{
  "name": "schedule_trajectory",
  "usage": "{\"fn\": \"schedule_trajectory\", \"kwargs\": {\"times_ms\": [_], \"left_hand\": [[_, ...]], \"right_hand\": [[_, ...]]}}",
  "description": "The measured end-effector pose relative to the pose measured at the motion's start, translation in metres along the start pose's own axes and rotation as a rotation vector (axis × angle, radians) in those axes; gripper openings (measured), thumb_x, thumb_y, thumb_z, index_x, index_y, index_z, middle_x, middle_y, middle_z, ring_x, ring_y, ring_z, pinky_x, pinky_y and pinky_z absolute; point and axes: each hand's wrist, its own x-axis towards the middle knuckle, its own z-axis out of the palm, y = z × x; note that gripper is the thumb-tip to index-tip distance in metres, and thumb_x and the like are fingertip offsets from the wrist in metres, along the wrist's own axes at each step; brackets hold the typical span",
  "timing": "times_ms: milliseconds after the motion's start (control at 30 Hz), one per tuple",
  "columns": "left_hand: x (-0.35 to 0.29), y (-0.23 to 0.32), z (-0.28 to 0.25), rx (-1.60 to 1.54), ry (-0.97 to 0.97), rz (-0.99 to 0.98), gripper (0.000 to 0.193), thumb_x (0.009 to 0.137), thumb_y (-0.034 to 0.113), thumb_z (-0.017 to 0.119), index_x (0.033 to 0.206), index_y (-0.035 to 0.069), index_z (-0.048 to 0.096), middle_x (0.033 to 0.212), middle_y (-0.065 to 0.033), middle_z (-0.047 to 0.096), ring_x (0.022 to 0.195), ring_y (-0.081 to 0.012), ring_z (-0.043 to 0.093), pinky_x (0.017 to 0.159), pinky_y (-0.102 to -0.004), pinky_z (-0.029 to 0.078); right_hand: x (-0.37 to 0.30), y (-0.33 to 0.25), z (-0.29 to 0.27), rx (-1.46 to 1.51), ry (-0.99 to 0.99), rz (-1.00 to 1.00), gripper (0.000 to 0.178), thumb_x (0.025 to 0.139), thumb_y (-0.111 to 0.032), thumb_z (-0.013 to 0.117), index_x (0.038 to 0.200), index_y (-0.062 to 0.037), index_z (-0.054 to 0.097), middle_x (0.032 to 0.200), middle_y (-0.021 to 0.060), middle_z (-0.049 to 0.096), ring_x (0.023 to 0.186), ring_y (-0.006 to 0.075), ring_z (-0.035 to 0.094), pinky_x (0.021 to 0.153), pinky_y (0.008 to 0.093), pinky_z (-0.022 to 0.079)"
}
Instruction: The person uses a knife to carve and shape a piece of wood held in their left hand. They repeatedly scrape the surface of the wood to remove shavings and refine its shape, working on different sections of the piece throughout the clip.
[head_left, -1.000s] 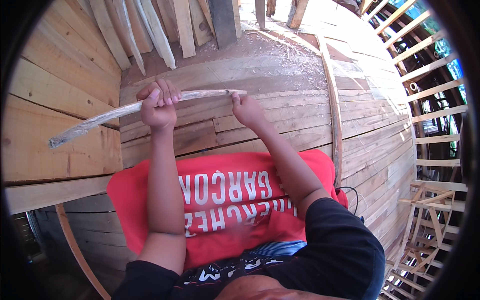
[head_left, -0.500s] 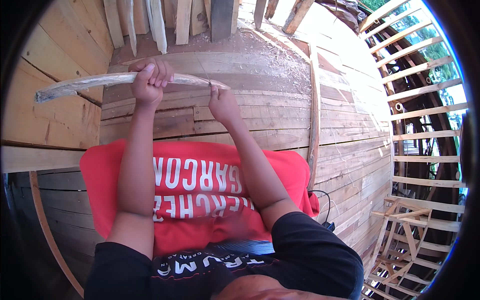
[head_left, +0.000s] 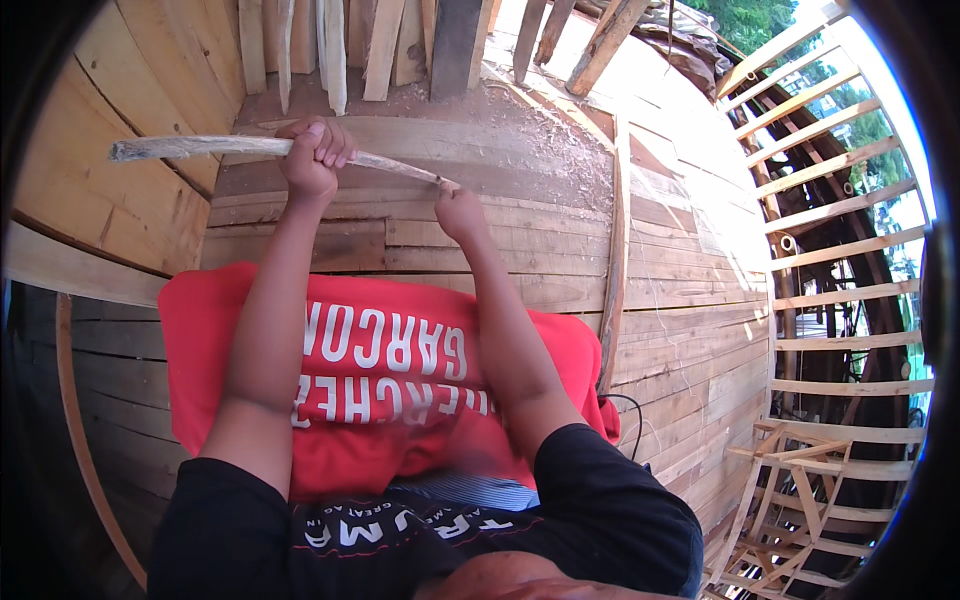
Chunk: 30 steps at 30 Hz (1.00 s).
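A long, pale, slightly curved wooden stick (head_left: 205,146) is held out in front of me, thicker at its left end and tapering to the right. My left hand (head_left: 317,152) is wrapped round it near the middle. At the thin right end, my right hand (head_left: 460,211) is closed, thumb and fingers pinched against the tip. A small dark spot shows there, but whatever is in those fingers is too small to tell. Below both forearms, a red cloth (head_left: 390,300) with white lettering covers my lap.
Upright boards and sticks (head_left: 383,50) lean along the far side. Wood shavings (head_left: 530,125) lie scattered over the plank floor (head_left: 690,330). A plank wall (head_left: 130,190) stands at left, a slatted railing (head_left: 845,300) at right, and a wooden frame (head_left: 790,500) at lower right.
The stick has turned, its right end now slanting nearer to me. A thin dark line that stood out beyond my right fingers no longer shows. The view has shifted slightly.
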Motion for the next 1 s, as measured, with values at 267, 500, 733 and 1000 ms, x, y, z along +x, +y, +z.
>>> {"fn": "schedule_trajectory", "kwargs": {"times_ms": [267,500,733,1000], "left_hand": [[-0.009,-0.001,-0.014,-0.089,0.236,-0.046,0.033,0.085,0.021,0.047,0.057,0.013,0.031,0.052,-0.002,0.034,0.048,-0.0164,0.035,0.055,-0.0356,0.038],[-0.014,-0.002,-0.003,-0.061,0.201,-0.027,0.032,0.085,0.019,0.046,0.057,0.013,0.031,0.052,-0.0028,0.034,0.047,-0.0163,0.034,0.055,-0.0352,0.038],[-0.01,0.002,-0.007,-0.052,0.292,-0.021,0.031,0.085,0.018,0.046,0.058,0.014,0.032,0.052,-0.0027,0.035,0.047,-0.0163,0.036,0.055,-0.0355,0.039],[-0.011,-0.001,-0.011,-0.131,0.34,-0.037,0.032,0.087,0.016,0.048,0.058,0.013,0.034,0.053,-0.0019,0.036,0.047,-0.0158,0.036,0.055,-0.0348,0.039]], "right_hand": [[-0.019,-0.059,0.006,0.023,0.048,-0.071,0.053,0.102,-0.037,0.043,0.084,0.007,0.066,0.079,0.033,0.064,0.083,0.0512,0.063,0.075,0.0538,0.049],[-0.022,-0.041,0.0,0.092,0.025,-0.169,0.054,0.1,-0.039,0.045,0.086,0.0069,0.068,0.086,0.0322,0.066,0.089,0.0498,0.064,0.081,0.0543,0.05],[-0.041,-0.076,0.002,0.027,0.021,-0.171,0.05,0.1,-0.036,0.045,0.086,0.0053,0.068,0.083,0.0323,0.065,0.085,0.0497,0.064,0.076,0.0551,0.05],[-0.029,-0.07,0.006,0.018,0.116,-0.167,0.051,0.1,-0.034,0.044,0.082,0.0073,0.068,0.08,0.0338,0.064,0.082,0.0514,0.063,0.073,0.0571,0.049]]}}
